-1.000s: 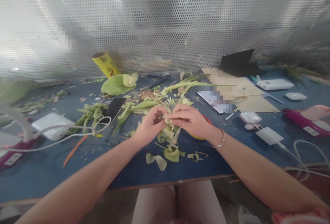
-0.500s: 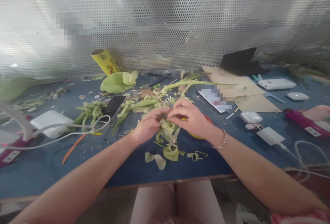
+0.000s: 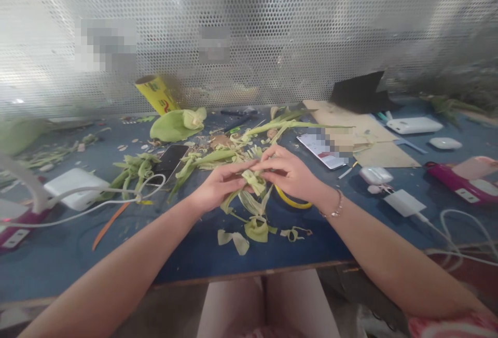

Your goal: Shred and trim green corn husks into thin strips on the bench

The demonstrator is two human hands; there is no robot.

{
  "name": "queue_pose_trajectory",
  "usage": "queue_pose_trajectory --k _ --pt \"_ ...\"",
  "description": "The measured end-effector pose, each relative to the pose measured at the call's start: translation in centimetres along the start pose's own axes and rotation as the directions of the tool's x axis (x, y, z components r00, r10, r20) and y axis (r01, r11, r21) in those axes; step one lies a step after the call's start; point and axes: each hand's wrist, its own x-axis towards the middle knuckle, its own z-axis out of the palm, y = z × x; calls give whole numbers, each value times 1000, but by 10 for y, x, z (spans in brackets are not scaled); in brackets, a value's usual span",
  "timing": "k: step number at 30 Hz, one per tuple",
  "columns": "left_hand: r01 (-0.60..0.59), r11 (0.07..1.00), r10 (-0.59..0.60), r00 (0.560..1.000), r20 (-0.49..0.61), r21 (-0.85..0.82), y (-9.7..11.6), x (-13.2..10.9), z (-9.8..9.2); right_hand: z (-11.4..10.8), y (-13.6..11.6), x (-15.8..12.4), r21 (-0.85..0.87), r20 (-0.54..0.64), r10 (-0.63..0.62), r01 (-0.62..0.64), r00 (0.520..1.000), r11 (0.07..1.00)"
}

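My left hand (image 3: 220,186) and my right hand (image 3: 288,173) meet over the middle of the table. Pinched between their fingertips is a folded strip of pale green husk (image 3: 253,181), partly covered by the fingers. Loose pale husk pieces (image 3: 252,204) lie right beneath. Nearer the front edge are a curled green husk piece (image 3: 257,229) and two pale flat scraps (image 3: 234,240). Beside my right hand, a yellow ring-shaped thing (image 3: 293,201) shows in part from under the wrist.
A yellow tube (image 3: 156,95) leans by the perforated metal screen. Green leaves and stalks (image 3: 213,159) litter the blue table. A dark phone (image 3: 173,157) and a lit phone (image 3: 321,150) flank my hands. White cables (image 3: 89,188), chargers (image 3: 404,202) and brown cardboard (image 3: 383,143) lie at the sides.
My left hand's fingers have stretched out a little, and the folded husk strip now shows between both hands. More of the yellow ring is visible beside my right wrist.
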Motion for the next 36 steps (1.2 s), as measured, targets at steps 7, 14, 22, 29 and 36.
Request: queue_pose_trajectory --k 7,14,22,29,36 --pt "57 998 -55 998 -43 38 1 3 2 6 1 1 21 -91 53 -52 994 998" --pt "80 993 -72 993 -91 82 -6 7 -1 12 2 0 -52 -107 52 -58 993 997" --pt "119 992 -123 985 -123 -34 -2 4 7 17 0 -2 54 -175 124 -116 977 992" --pt "125 989 -134 983 -123 -79 -4 4 8 23 0 -1 135 -161 198 -177 967 975" --pt "190 972 -207 971 -122 -136 -6 5 8 24 4 -3 49 -89 88 -83 992 995"
